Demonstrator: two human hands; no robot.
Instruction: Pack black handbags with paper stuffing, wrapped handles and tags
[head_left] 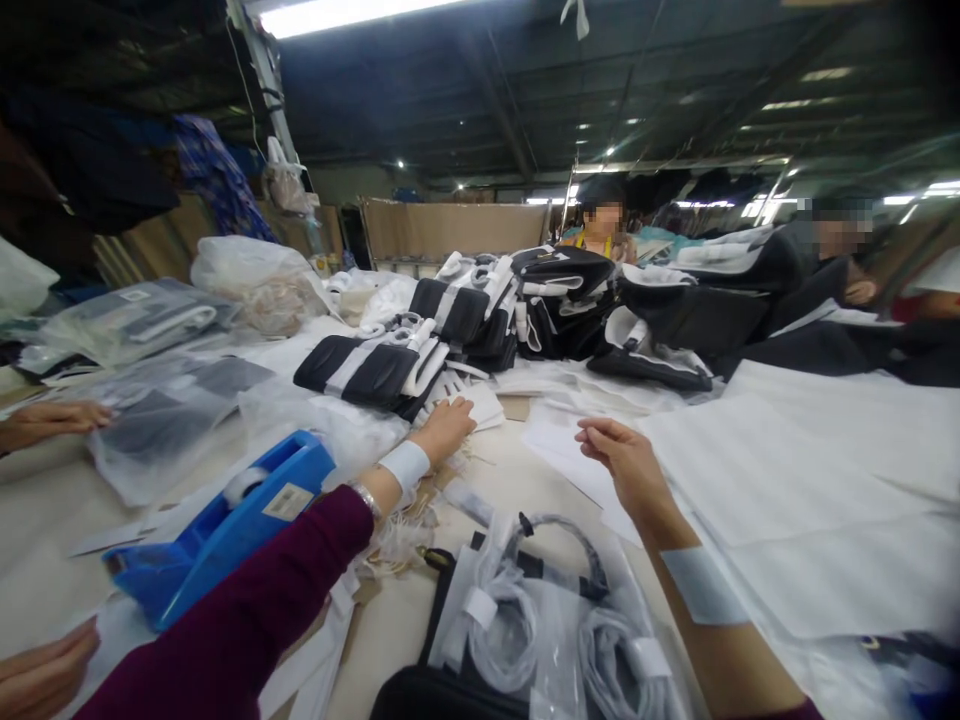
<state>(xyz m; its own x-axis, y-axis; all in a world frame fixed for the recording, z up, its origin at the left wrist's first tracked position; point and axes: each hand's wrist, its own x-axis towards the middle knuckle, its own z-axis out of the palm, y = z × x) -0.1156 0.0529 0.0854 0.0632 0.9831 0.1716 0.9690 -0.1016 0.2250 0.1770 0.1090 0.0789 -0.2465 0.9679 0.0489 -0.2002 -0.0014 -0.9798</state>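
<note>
Fingers (459, 406) of the left hand (439, 435) curled over white cards (487, 408), their grip hidden; the right hand (624, 460) hung half-curled, seemingly holding nothing. Nearer than both, the black bag (450, 692) lay, handle (592, 555) and coils (525, 650) wrapped, not yet among stacked bags (465, 315) beyond.

Along the top edge glows a tube lamp (360, 12); blue patterned cloth (219, 178) hangs at upper left; a brown panel (457, 231) stands at upper centre
</note>
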